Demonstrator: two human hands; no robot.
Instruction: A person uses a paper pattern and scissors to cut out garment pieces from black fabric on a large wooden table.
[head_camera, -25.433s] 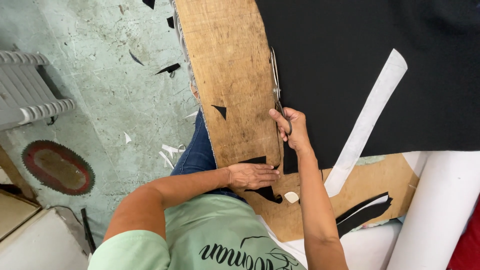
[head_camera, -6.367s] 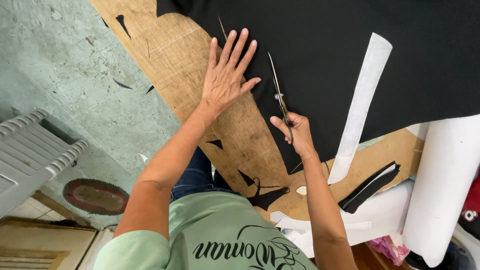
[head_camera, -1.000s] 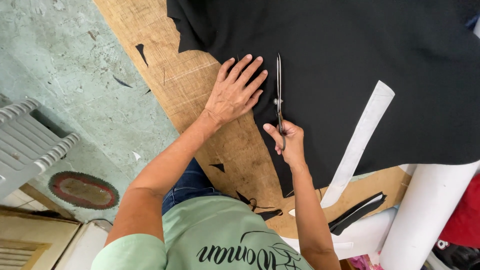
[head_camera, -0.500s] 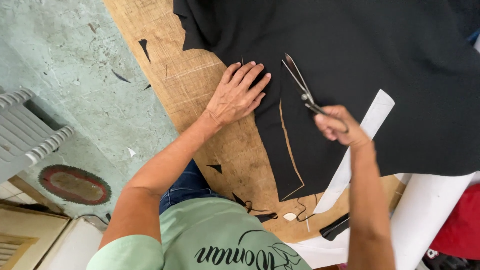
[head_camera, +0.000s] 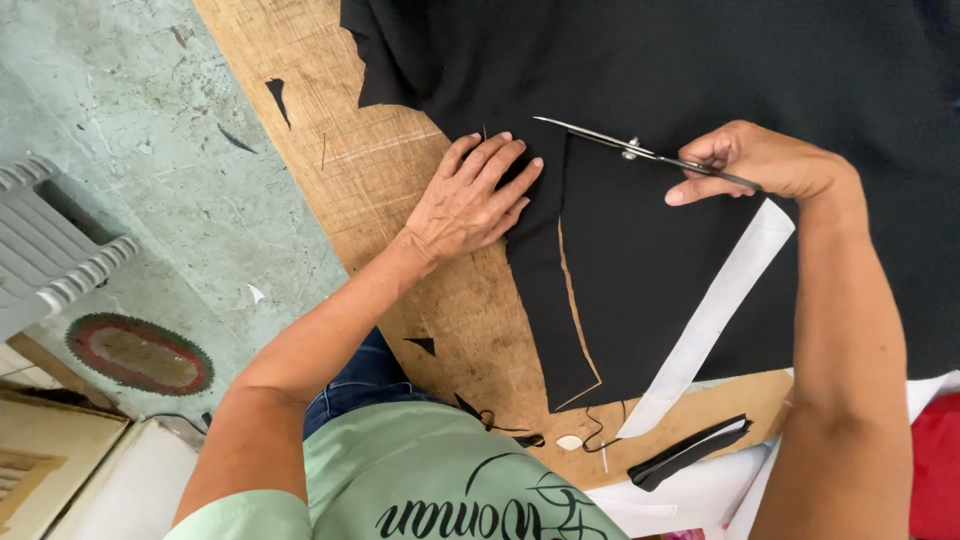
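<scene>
Left hand (head_camera: 470, 200): flat, fingers (head_camera: 497, 160) spread, palm down; grips nothing, only presses the cut strip of black fabric (head_camera: 540, 290) onto the tabletop (head_camera: 400, 190).
Right hand (head_camera: 760, 160): closed round the handles of the scissors (head_camera: 640, 153); blades nearly shut, tips pointing toward my left fingertips, just beyond them.
Black fabric (head_camera: 700, 80): spreads under and beyond both hands; a slit runs from my left fingers back toward my body, bare wood showing in the gap.
Handling, fabric: I judge it light, limp, prone to shifting and creeping under the blades; best pinned flat close beside the cut line, not lifted.
Handling, scissors: stiff metal, sharp; hold stays at the handles.
White strip (head_camera: 715, 310): lies on the fabric below my right wrist, slanting toward the tabletop edge.
Scraps: small black offcuts (head_camera: 690, 452) near my body, well apart from my fingers.
</scene>
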